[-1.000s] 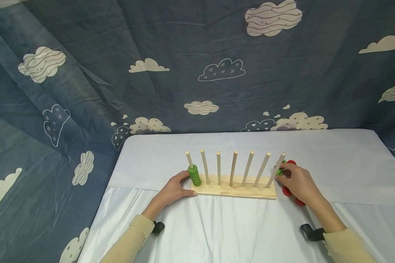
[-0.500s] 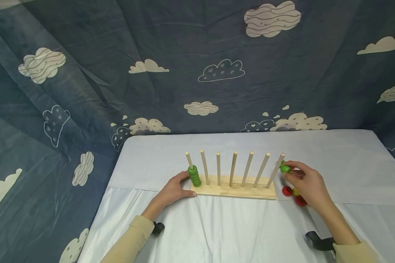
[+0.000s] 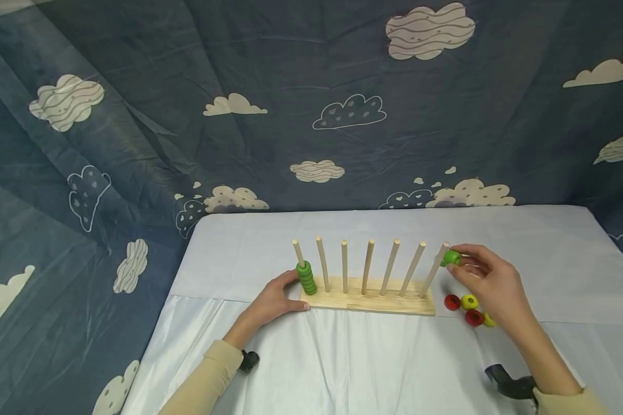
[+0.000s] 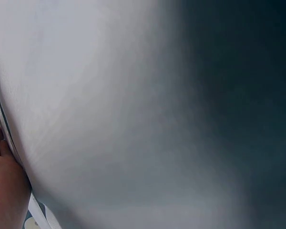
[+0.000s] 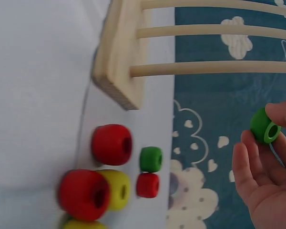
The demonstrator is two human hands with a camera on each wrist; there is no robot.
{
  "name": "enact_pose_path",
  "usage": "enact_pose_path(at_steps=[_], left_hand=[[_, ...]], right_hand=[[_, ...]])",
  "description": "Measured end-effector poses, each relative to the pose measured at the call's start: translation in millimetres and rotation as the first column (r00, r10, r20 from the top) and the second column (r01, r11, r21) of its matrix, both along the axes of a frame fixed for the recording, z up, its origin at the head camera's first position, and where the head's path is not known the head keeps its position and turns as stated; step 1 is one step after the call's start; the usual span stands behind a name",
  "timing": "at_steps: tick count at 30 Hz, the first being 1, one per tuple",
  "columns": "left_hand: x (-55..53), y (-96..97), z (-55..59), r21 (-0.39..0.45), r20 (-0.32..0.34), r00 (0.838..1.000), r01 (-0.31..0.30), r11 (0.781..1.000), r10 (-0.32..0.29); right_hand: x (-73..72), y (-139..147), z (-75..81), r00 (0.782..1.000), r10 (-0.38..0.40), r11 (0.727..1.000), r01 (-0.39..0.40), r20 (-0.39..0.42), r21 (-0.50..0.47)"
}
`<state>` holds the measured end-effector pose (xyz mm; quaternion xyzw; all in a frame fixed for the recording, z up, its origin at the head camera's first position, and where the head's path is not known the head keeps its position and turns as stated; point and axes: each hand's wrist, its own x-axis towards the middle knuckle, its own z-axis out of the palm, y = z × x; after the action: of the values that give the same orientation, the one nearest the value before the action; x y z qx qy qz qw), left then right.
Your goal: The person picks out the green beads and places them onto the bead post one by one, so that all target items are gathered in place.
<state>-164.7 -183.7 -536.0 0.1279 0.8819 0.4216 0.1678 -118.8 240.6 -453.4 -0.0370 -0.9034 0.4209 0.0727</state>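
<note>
A wooden peg rack (image 3: 368,301) with a row of upright pegs stands on the white cloth. Several green beads (image 3: 307,278) are stacked on its leftmost peg. My left hand (image 3: 271,301) holds the rack's left end, thumb at the front edge and fingers back beside the stack. In the left wrist view that hand (image 4: 7,186) shows only at the left edge. Thumb and fingers of my right hand (image 3: 493,285) pinch a green bead (image 3: 451,257), raised beside the rightmost peg. The right wrist view shows the hole of this green bead (image 5: 263,126).
Right of the rack lie red beads (image 3: 452,302) and yellow beads (image 3: 469,302). Farther back, the right wrist view shows another green bead (image 5: 151,159) and a red bead (image 5: 148,185). A dark cloud-patterned curtain (image 3: 291,132) hangs behind the table.
My right hand has lifted the green bead up from beside the rack and drawn back right, uncovering red and yellow beads. My left hand stays where it was.
</note>
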Motion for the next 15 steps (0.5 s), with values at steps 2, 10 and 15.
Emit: enact_pose_path(at_steps=[2, 10, 15], left_hand=[[-0.3, -0.1, -0.2, -0.002, -0.003, 1.0, 0.002, 1.0, -0.002], [-0.4, 0.0, -0.2, 0.008, -0.001, 1.0, 0.006, 1.0, -0.006], [-0.5, 0.1, -0.4, 0.005, 0.005, 1.0, 0.004, 1.0, -0.004]], right_hand=[[-0.3, -1, 5.4, 1.0, 0.003, 1.0, -0.003, -0.019, 0.011], [-5.0, -6, 30.5, 0.99, 0.034, 0.999, -0.032, -0.14, 0.016], [-8.3, -8, 44.4, 0.983, 0.051, 0.998, -0.047, -0.174, 0.03]])
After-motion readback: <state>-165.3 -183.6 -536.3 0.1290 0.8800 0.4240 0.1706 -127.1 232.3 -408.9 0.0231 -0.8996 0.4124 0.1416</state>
